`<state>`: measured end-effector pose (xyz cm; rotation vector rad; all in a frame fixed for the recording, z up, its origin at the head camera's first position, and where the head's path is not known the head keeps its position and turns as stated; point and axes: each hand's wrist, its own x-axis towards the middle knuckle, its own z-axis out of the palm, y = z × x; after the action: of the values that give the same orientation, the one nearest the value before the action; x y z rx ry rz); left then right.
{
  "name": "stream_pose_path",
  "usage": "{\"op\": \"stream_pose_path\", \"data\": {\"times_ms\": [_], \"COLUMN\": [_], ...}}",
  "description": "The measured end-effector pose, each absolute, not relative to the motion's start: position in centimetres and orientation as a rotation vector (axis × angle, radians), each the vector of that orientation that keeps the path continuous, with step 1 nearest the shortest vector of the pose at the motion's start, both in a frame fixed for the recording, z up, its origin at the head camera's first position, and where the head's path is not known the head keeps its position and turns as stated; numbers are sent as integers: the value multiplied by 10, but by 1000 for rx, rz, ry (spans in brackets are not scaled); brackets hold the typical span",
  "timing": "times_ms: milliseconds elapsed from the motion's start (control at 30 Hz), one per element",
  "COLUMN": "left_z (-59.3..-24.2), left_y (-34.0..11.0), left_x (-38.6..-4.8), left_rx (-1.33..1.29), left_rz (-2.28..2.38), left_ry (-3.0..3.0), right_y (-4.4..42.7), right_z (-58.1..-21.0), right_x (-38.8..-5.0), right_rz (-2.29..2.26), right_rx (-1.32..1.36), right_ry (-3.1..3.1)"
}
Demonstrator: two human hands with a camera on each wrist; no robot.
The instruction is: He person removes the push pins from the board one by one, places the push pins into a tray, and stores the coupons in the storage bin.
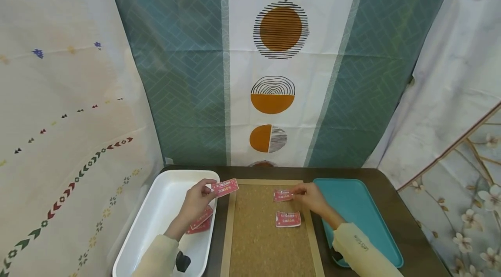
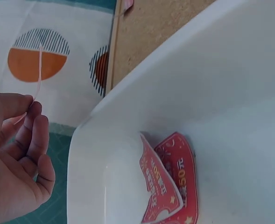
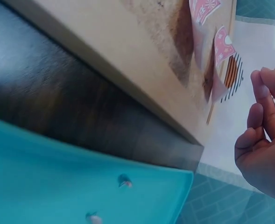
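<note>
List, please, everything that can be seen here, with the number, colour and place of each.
Held coupon: one, red, pinched by the left grip
Board coupons: two, red, board's upper right
Tray coupons: two visible, red, overlapping inside white tray
White tray: one, white, left
Corkboard: one, brown, centre
Teal tray: one, teal, right
Small pieces: two visible, colour unclear, inside teal tray
Table: one, dark, underneath
Patterned cloths: three, green-white, cream, white, behind and beside
Sleeves: two, pale yellow, both arms
Grips: two, bare, left near white tray, right at upper board coupon
</note>
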<state>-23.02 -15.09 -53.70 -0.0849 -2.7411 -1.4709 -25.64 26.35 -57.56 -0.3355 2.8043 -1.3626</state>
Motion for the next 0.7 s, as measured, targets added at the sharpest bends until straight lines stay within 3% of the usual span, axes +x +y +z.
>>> {"op": "stream_pose_path", "data": {"times_ms": [700], "left_z": [-541], "left_y": [-207], "left_x": [-223], "left_rx": [22], "left_rz": [-1361], "left_ry": [-2825], "right_y": [291], "right_z": [-577], "right_x": [-241], "right_rz": [-1336], "right_rx": [-204], "right_ry": [2839]}}
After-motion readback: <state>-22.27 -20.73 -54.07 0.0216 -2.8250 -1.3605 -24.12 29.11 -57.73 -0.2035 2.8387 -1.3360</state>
